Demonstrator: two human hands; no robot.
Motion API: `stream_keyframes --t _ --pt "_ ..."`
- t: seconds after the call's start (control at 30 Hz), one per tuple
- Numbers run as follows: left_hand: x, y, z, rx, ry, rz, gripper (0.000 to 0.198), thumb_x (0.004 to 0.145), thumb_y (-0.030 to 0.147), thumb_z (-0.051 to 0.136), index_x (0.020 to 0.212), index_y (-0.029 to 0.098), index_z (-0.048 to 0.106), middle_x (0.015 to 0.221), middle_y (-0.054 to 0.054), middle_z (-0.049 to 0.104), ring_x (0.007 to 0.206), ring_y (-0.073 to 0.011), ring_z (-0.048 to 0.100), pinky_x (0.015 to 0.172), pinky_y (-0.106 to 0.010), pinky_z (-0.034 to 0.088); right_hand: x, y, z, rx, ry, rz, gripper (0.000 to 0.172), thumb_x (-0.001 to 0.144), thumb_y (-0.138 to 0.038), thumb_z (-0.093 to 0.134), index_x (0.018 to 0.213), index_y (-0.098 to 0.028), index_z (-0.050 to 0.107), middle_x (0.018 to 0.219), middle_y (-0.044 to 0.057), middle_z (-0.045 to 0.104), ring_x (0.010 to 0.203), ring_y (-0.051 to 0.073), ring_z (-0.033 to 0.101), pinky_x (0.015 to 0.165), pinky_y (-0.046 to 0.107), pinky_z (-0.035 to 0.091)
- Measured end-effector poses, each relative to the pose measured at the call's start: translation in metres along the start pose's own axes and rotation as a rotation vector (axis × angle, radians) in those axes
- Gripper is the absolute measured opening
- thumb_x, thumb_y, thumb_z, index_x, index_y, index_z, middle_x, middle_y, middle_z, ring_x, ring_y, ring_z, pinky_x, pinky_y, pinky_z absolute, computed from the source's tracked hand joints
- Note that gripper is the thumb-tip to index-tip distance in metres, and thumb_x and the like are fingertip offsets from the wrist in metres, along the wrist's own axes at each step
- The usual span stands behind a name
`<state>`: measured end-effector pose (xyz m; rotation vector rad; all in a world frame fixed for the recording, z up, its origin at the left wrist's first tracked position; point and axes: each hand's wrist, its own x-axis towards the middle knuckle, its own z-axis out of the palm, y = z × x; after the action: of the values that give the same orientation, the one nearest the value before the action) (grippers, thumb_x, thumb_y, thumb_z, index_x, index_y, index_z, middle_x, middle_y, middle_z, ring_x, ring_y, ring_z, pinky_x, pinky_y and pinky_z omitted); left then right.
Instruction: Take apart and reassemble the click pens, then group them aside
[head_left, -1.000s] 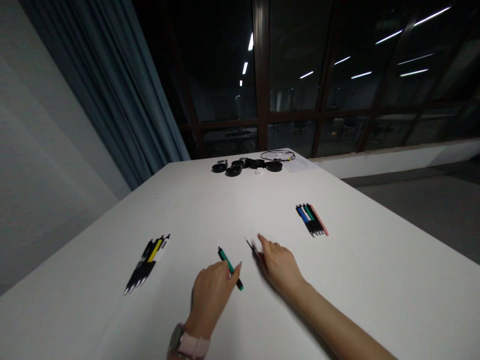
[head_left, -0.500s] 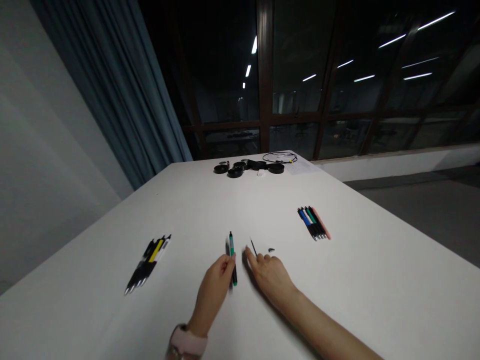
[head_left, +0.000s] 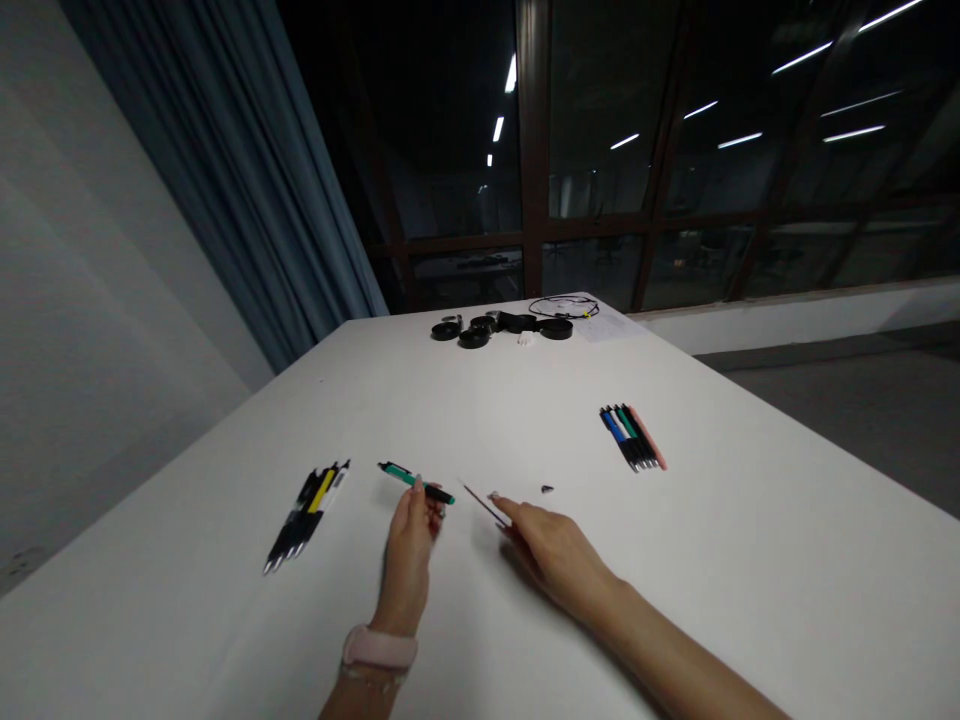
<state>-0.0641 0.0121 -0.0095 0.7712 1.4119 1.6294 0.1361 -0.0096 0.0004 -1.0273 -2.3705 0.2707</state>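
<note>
My left hand (head_left: 409,540) pinches a green and black pen (head_left: 414,481) and holds it just above the white table (head_left: 712,580), its tip pointing right. My right hand (head_left: 555,550) is closed on a thin dark refill (head_left: 480,503) that sticks out to the upper left, towards the pen's tip. A small dark piece (head_left: 547,489) lies on the table just beyond my right hand. There is a watch with a pale strap on my left wrist.
A row of black, yellow and white pens (head_left: 306,515) lies at the left. Another row of blue, green and pink pens (head_left: 633,438) lies at the right. Black round parts (head_left: 480,330) and a cable (head_left: 561,308) sit at the far edge by the dark windows.
My left hand has turned the green pen from pointing away to lying crosswise and shifted it left. My right hand has angled the refill towards the pen.
</note>
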Motion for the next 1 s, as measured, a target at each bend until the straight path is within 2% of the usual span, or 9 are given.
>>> stream_keyframes --t 0.27,0.43,0.87,1.0 --pt "0.0004 0.0037 -0.0006 -0.140 0.087 -0.071 0.058 0.054 0.069 0.076 0.075 0.017 0.059 0.062 0.004 0.058 0.053 -0.0074 0.047 0.051 -0.020 0.038 -0.0037 0.0017 0.0020 -0.057 0.026 -0.102 0.036 0.098 -0.014 0.040 0.132 -0.015 0.052 0.089 0.009 0.066 0.078 0.018 0.063 0.068 0.027 0.050" --pt "0.0000 0.0022 -0.0016 -0.185 0.069 -0.078 0.054 0.056 0.064 0.078 0.076 0.017 0.059 0.063 0.005 0.059 0.054 -0.0068 0.048 0.052 -0.019 0.038 -0.0043 0.0030 0.0047 -0.097 0.018 -0.116 0.033 0.097 -0.012 0.043 0.128 -0.013 0.057 0.088 0.009 0.066 0.078 0.018 0.062 0.068 0.026 0.049" --pt "0.0000 0.0035 -0.0003 -0.204 0.087 -0.097 0.056 0.050 0.064 0.081 0.074 0.017 0.059 0.062 0.005 0.059 0.054 -0.0067 0.048 0.051 -0.018 0.038 -0.0038 0.0043 0.0037 -0.097 0.071 -0.135 0.034 0.097 -0.011 0.040 0.124 -0.012 0.060 0.086 0.009 0.066 0.075 0.019 0.060 0.065 0.027 0.048" --pt "-0.0019 0.0024 0.0014 -0.162 0.027 -0.094 0.057 0.054 0.066 0.079 0.076 0.016 0.062 0.062 0.004 0.059 0.054 -0.0071 0.048 0.051 -0.019 0.038 -0.0031 0.0046 0.0034 -0.020 0.107 -0.118 0.034 0.097 -0.013 0.039 0.121 -0.012 0.062 0.086 0.010 0.066 0.074 0.020 0.060 0.064 0.029 0.048"
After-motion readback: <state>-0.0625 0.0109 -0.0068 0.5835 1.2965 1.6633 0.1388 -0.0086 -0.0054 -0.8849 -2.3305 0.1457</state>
